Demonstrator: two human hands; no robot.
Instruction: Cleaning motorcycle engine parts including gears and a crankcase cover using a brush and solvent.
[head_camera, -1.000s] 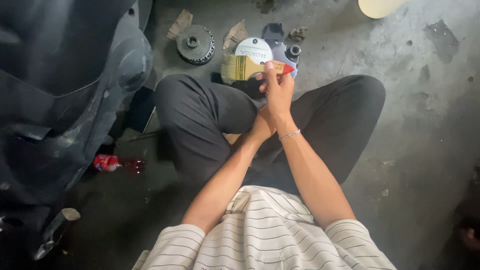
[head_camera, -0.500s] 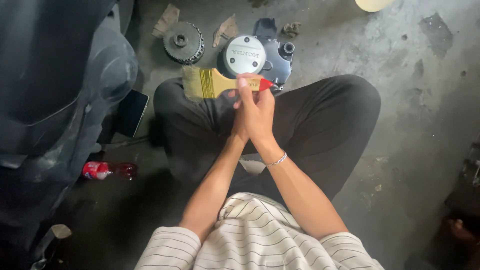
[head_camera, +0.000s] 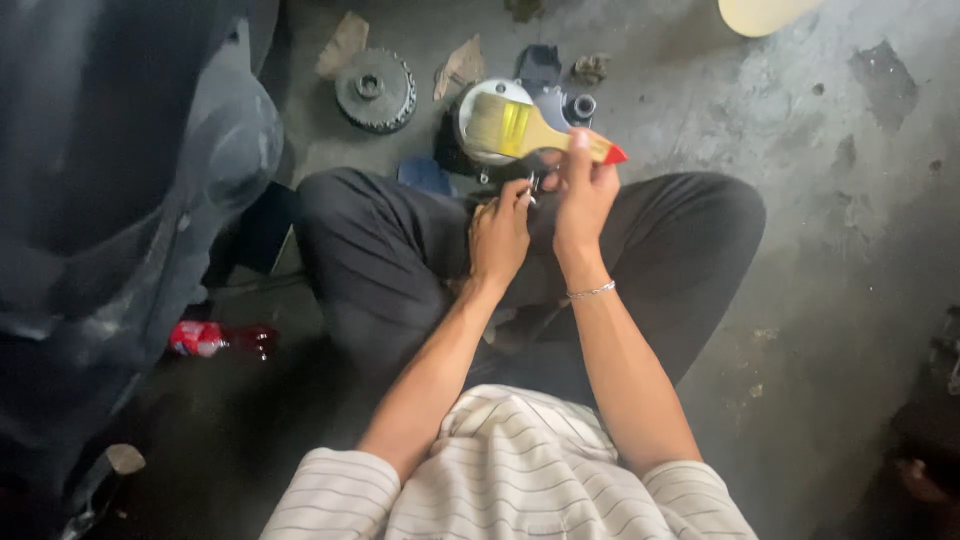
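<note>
Currently the paintbrush (head_camera: 535, 132), wooden-handled with a red tip and yellowish bristles, is held level above the lap, bristles pointing to the person's left over a round silver engine cover (head_camera: 490, 110) on the concrete floor (head_camera: 800, 200). Right hand (head_camera: 585, 195) is closed around the brush handle near the red end, thumb uppermost. Left hand (head_camera: 500, 235) sits just below and beside it, fingers curled on a small metal part that is too hidden to identify. Beyond the knees, toward the floor's far edge, lie a toothed gear (head_camera: 375, 90) and scraps of cardboard (head_camera: 462, 65). A dark vehicle body (head_camera: 120, 200) stands at the person's left, with a red object (head_camera: 205, 338) beneath it.
</note>
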